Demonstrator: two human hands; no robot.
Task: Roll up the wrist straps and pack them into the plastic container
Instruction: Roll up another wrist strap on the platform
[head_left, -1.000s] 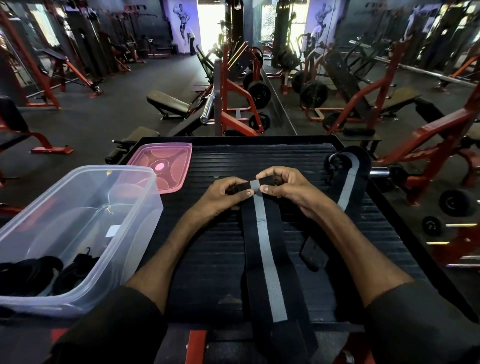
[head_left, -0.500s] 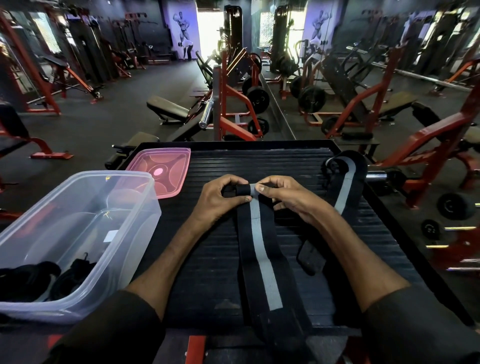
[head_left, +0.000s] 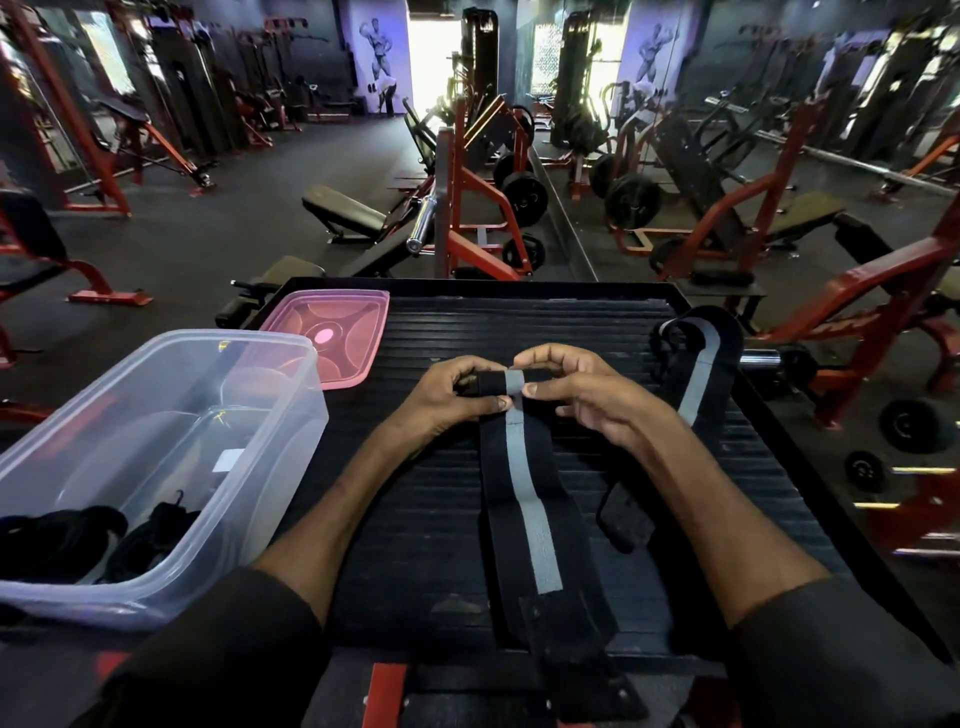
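Observation:
A black wrist strap with a grey stripe (head_left: 524, 499) lies lengthwise on the black ribbed platform (head_left: 571, 322), its near end hanging over the front edge. Its far end is a small tight roll held between both hands. My left hand (head_left: 447, 400) pinches the roll's left side; my right hand (head_left: 576, 389) pinches the right side. A second black and grey strap (head_left: 698, 364) lies unrolled at the platform's right edge. The clear plastic container (head_left: 291, 415) stands at the left, with dark rolled straps (head_left: 78, 540) in its near end.
A pink lid (head_left: 332, 332) lies upside down on the platform's far left corner, behind the container. Red and black gym machines, benches and weight plates fill the floor beyond. A barbell end sticks out at the right of the platform.
The roll at the strap's far end has grown thicker and moved a little toward me as both hands turn it. The flat length of strap is shorter.

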